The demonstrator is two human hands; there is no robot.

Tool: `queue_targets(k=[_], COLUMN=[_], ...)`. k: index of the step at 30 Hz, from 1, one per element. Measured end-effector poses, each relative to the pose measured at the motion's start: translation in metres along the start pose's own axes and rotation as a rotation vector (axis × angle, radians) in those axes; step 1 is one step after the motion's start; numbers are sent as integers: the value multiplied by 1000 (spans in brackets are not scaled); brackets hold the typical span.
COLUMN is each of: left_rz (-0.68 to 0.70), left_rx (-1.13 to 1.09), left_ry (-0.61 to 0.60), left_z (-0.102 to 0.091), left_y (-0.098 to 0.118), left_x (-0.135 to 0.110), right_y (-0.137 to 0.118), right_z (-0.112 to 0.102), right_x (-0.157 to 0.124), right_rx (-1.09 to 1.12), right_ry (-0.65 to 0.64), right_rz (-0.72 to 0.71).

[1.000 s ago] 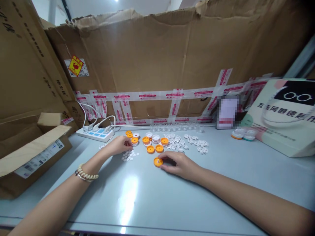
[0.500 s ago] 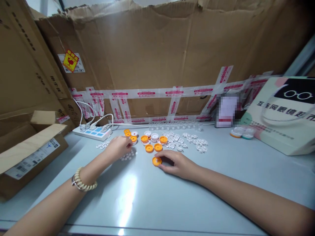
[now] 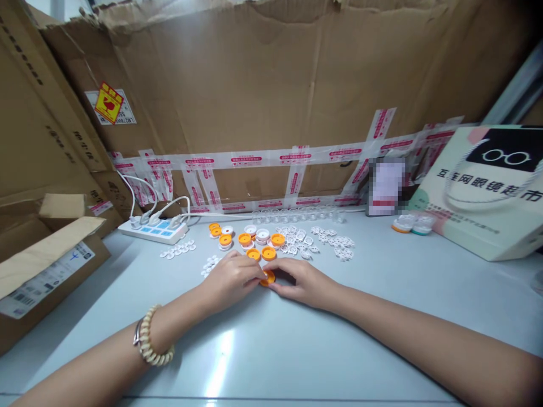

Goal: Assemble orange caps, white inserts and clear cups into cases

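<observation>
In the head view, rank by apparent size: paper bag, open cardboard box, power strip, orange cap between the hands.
1. paper bag and cardboard box: alike, both cut by the frame edge, so unranked.
2. power strip.
3. orange cap.

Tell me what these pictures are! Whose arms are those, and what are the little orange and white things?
There is no machine here, just a person working with bare hands. The pictures come from one small camera worn on that person's head, so the arms seem to reach out from you. The left hand, with a beaded bracelet on its wrist, and the right hand meet at one orange cap on the grey table. The right fingertips grip it; the left fingertips touch it, and whether they hold anything small is hidden. Behind lie more orange caps, white lacy pieces and tiny white discs. A power strip sits at the left, a cardboard wall stands behind, and a paper bag with drawn glasses is at the right.
</observation>
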State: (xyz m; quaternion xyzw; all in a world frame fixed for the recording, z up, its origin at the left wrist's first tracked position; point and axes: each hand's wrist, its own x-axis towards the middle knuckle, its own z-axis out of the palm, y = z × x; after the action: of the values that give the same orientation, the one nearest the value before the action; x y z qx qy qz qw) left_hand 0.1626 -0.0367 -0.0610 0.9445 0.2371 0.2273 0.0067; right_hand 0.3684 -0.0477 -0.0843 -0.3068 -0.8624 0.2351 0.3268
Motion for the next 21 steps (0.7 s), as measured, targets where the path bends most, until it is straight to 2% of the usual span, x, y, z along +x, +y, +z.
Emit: queue_targets(k=[6, 21], left_rz=[119, 176], left_rx=[84, 57], left_ry=[71, -10], left_z=[3, -4], left_y=[-3, -4], left_x=[-2, -4], right_y=[1, 0], right_z=[1, -1], right_x=[1, 0], right_rx=[-6, -14], right_ry=[14, -8], right_rz=[2, 38])
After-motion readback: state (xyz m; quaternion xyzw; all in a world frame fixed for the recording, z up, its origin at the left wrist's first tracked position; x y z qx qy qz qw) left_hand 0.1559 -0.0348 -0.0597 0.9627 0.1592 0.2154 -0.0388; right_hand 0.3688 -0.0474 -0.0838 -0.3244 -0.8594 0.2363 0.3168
